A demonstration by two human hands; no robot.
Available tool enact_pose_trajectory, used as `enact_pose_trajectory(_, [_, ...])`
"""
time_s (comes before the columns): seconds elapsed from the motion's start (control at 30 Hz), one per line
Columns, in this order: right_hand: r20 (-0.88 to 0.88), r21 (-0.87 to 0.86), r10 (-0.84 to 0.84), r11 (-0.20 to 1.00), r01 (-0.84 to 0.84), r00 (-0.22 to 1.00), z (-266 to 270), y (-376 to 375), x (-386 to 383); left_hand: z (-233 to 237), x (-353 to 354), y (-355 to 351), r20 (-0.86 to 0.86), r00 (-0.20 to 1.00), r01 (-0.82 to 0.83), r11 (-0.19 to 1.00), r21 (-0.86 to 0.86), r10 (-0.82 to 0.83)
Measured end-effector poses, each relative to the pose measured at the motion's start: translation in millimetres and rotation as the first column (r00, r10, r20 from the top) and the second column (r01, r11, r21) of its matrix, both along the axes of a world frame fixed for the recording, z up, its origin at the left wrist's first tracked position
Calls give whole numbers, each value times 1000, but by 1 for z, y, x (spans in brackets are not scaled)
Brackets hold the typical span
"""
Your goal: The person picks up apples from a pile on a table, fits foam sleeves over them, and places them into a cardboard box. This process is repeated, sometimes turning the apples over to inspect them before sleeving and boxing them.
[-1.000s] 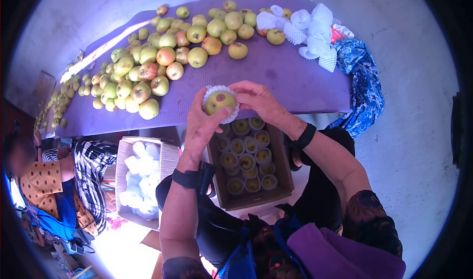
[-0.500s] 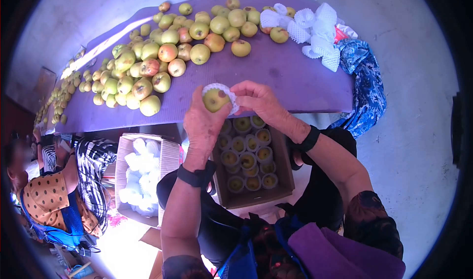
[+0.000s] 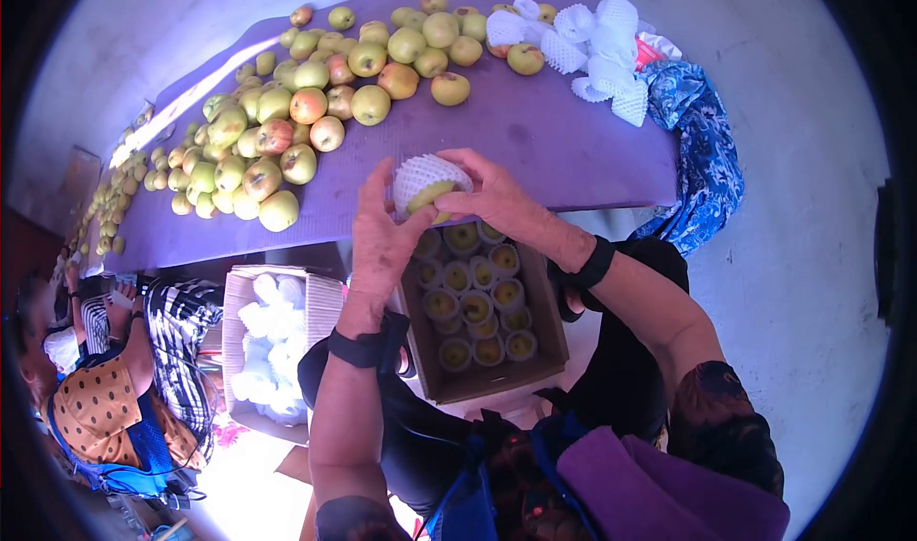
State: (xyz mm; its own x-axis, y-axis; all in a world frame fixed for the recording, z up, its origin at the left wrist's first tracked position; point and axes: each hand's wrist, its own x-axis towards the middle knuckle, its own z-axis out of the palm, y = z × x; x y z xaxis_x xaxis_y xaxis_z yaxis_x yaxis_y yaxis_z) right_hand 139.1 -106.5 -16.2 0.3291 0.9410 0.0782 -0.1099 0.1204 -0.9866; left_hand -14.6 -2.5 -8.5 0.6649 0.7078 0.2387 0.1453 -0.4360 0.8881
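Observation:
A yellow-green apple [image 3: 427, 200] is held above the table's near edge. White foam netting [image 3: 425, 172] covers its upper part, while a strip of bare skin shows low on the side toward me. My left hand [image 3: 385, 233] cups the apple from the left, thumb at its lower edge. From the right, my right hand [image 3: 503, 200] grips it, with fingers over the netting and thumb on the bare skin. Below my hands stands a cardboard box [image 3: 495, 381] containing netted apples [image 3: 477, 307]; my hands hide its far part.
Loose apples [image 3: 274, 137] are heaped across the purple table [image 3: 535, 149]. Foam nets [image 3: 611, 49] and a blue patterned cloth [image 3: 702, 149] lie at its right end. A carton [image 3: 325, 302] of white foam nets stands left of my legs. Another person [image 3: 100, 398] sits at far left.
The apple has turned so that its netting faces up and away. My right hand has moved from the net's rim to around the apple. The view has shifted slightly.

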Motion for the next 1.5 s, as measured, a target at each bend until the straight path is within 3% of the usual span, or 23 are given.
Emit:
enact_pose_trajectory(0.07, [7,13,-17,1000,17,1000,-3,2,0,3,-1,0,14,1000,1,996,-90,1])
enact_pose_trajectory(0.3, [87,21,-54,998,52,995,1,5,-4,-2,-1,6,-38,999,10,996,-87,-13])
enact_pose_trajectory(0.33, [85,17,-56,998,55,995,-1,7,-4,-5,1,5,67,998,18,996,-89,-12])
enact_pose_trajectory(0.37, [64,49,-76,996,73,995,-2,9,-3,-7,2,4,172,985,25,996,-89,-9])
enact_pose_trajectory(0.4, [43,85,-94,992,91,995,-1,11,-4,-4,2,2,171,985,25,996,-90,-9])
enact_pose_trajectory(0.43, [42,86,-97,992,93,994,2,11,-4,3,2,0,243,969,9,983,-181,36])
enact_pose_trajectory(0.47, [-77,40,-113,992,117,991,5,11,-4,7,2,-2,308,947,1,962,-272,86])
enact_pose_trajectory(0.5, [-193,-8,-133,991,134,972,7,10,-5,7,2,-2,308,948,5,963,-271,82])
enact_pose_trajectory(0.6, [-312,5,-134,990,143,941,6,14,-6,5,1,-3,191,976,-50,966,-253,101])
enact_pose_trajectory(0.77, [-270,12,-110,993,117,957,4,14,-5,1,3,0,247,968,-1,987,-161,42])
enact_pose_trajectory(0.9, [-223,98,-109,986,134,969,2,17,-5,1,4,4,363,931,84,934,-346,51])
enact_pose_trajectory(1.2, [-175,138,-118,980,143,977,3,18,-4,0,6,-3,282,951,-103,990,-98,127])
enact_pose_trajectory(1.37, [-268,88,-75,991,102,960,4,17,6,4,4,-2,286,958,-4,995,-104,34])
enact_pose_trajectory(1.5, [-278,115,-7,993,41,961,24,9,14,7,0,9,365,923,-34,971,-237,122])
